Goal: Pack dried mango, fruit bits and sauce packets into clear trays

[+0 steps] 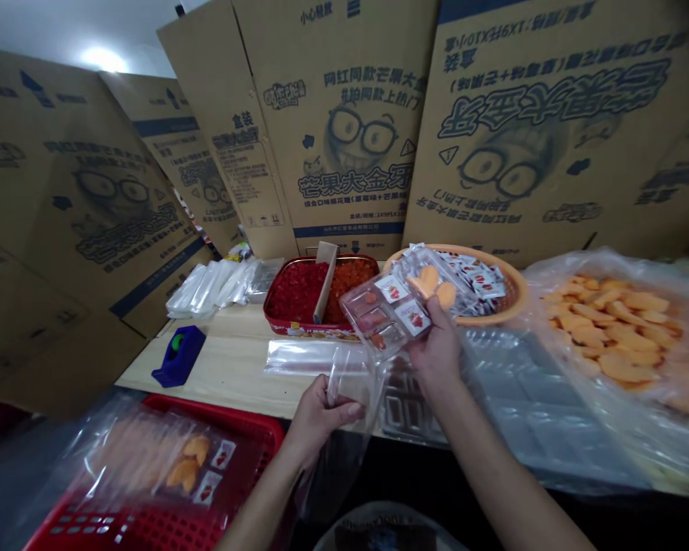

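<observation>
My right hand [436,348] grips a clear plastic tray [373,317] by its right side. The tray is tilted and holds orange pieces, small white packets with red prints, and dark red bits in its compartments. My left hand [321,417], lower and to the left, pinches the edge of a clear plastic bag [350,383] below the tray. The bag's upper part reaches the tray's lower corner. Behind the tray stands a red tin [321,329] of red and orange-red pieces, split by a cardboard divider [324,287].
An orange basket [517,295] of packets stands behind my right hand. Orange pieces [620,329] lie in clear plastic at right, near empty trays [517,390]. Bags [207,287] and a blue tape dispenser [181,360] are at left. A red basket [149,528] holds packed trays [189,467].
</observation>
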`<state>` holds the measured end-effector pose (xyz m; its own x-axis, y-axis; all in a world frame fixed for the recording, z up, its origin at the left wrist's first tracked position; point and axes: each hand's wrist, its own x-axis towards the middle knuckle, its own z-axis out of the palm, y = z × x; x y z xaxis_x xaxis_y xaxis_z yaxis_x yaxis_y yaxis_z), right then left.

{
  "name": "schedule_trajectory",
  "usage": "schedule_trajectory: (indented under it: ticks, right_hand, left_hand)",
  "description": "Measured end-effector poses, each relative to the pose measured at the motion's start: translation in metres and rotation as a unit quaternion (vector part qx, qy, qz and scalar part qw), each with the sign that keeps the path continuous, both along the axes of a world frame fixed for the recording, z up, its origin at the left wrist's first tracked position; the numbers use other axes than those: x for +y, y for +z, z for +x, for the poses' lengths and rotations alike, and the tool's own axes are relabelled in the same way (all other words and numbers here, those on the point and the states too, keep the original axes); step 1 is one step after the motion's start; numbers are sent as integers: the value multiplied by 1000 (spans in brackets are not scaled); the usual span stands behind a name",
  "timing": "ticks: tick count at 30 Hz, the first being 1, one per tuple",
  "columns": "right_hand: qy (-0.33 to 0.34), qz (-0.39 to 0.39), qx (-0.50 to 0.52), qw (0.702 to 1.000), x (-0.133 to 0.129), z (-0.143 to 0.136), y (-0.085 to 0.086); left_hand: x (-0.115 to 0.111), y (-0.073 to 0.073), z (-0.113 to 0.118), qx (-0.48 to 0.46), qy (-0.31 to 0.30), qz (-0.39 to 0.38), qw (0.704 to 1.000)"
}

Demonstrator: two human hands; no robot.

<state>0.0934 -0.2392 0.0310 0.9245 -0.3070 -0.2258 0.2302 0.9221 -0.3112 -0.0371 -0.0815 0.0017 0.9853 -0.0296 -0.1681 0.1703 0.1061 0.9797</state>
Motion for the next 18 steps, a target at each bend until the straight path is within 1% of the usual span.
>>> schedule_trajectory:
  ticks: [2,3,5,6,8,9,11,12,14,15,16,17,18]
  right_hand:
    - [7,3,9,1000,-5,1,-4]
    - [20,9,16,1000,-9,1,-4]
    - [56,28,33,998,-14,-3,-1]
    - [77,38,42,995,-15,-6,1]
    - [134,51,53,988,-13,-15,3]
    - [175,56,56,981,-9,-21,3]
    - [275,74,54,957,2,-32,2]
    - [322,86,49,942,9,-38,0]
    - [394,109,39,912,21,-48,-3]
    - [420,116,30,900,26,-51,-4]
    - [438,120,21,891,29,-54,-5]
    - [452,124,11,883,31,-57,-6]
    - [461,128,-1,878,31,-59,-6]
  left_hand:
    - [4,1,-2,12,11,-12,1000]
    - [6,1,-2,17,28,-11,999]
    - [12,4,1,16,83,-19,996]
    - [14,6,3,9,111,-37,993]
    - [15,10,6,-7,144,-108,984]
    - [13,12,7,-16,147,-151,977]
    - [7,16,7,-32,122,-230,965]
    - [2,16,7,-39,97,-261,960]
    - [-8,18,6,-46,36,-301,952]
    - [-12,18,6,-44,14,-308,950]
    - [-15,18,7,-37,9,-305,951]
    - [-18,18,9,-29,27,-292,955]
    - [-21,18,11,-24,60,-266,962]
